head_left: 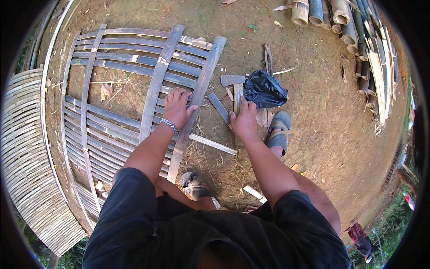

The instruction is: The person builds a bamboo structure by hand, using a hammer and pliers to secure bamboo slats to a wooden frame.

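Note:
A panel of dark split-bamboo slats (pixel 130 69) lies on the ground to the left, crossed by several wider strips. My left hand (pixel 176 109), with a chain bracelet at its wrist, bends its fingers over slats beside the rightmost cross strip (pixel 185 132); its thumb touches that strip. My right hand (pixel 245 120) closes over the wooden handle of an axe (pixel 233 80), whose metal head points left. Its palm hides part of the handle. A short dark bamboo strip (pixel 219 109) lies between my hands. A crumpled black plastic bag (pixel 265 89) is just beyond my right hand.
Cut bamboo poles (pixel 341 18) and pale split pieces (pixel 377 80) are piled at the far right. A long slatted bamboo platform (pixel 33 157) runs along the left. A light bamboo strip (pixel 212 144) lies near my feet, which wear grey shoes (pixel 280 130).

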A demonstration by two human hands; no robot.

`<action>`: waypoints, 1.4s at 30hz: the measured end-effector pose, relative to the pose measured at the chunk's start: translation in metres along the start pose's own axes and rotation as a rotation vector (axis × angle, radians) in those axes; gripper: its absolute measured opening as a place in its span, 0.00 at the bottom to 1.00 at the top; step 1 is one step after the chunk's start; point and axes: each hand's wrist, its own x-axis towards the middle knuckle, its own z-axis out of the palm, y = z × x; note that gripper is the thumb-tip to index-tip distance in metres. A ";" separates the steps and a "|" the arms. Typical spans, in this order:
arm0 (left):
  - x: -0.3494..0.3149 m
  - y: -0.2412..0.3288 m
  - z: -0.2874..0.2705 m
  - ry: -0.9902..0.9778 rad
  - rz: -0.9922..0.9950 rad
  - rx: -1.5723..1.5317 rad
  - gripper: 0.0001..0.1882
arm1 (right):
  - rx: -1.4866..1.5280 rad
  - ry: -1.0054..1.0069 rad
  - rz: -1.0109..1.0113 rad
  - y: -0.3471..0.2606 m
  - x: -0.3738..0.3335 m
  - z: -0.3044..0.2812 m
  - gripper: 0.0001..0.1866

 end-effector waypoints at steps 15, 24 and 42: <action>-0.002 0.005 0.000 0.016 -0.022 -0.025 0.30 | 0.139 0.633 -0.369 0.017 0.046 -0.056 0.10; -0.002 0.019 0.006 0.077 -0.056 -0.016 0.30 | 0.137 0.223 -0.086 0.067 0.055 -0.070 0.10; 0.000 0.031 0.007 0.116 -0.107 -0.043 0.34 | -0.033 -0.012 0.222 0.057 0.082 -0.041 0.20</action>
